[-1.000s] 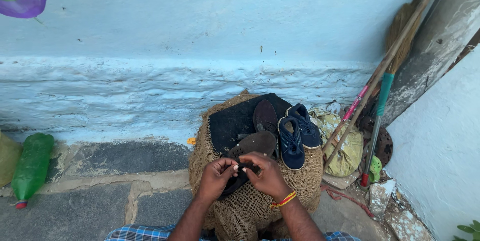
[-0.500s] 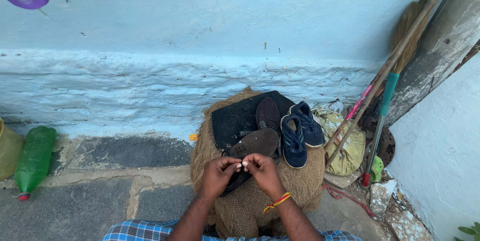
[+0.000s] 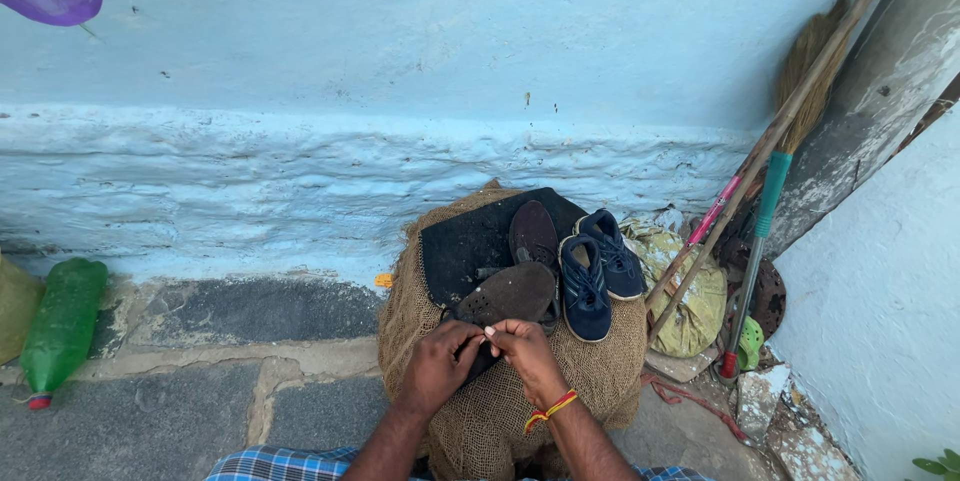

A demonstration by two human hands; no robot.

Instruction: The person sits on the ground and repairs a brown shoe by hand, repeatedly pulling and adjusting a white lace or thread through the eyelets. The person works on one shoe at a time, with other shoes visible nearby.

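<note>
Head view: since a second ago our left hand [image 3: 437,366] and right hand [image 3: 525,349] have closed together, fingertips now pinched on something too small to tell, touching the near edge of the brown shoe sole [image 3: 510,294], so we judge fine work at the sole is on. That sole lies on a black mat [image 3: 465,241] atop the burlap sack [image 3: 610,371], beside a pair of dark blue shoes [image 3: 595,273]. Green bottle [image 3: 62,326] lies on the stone floor far left, contents unclear; brooms [image 3: 770,156] lean right.
</note>
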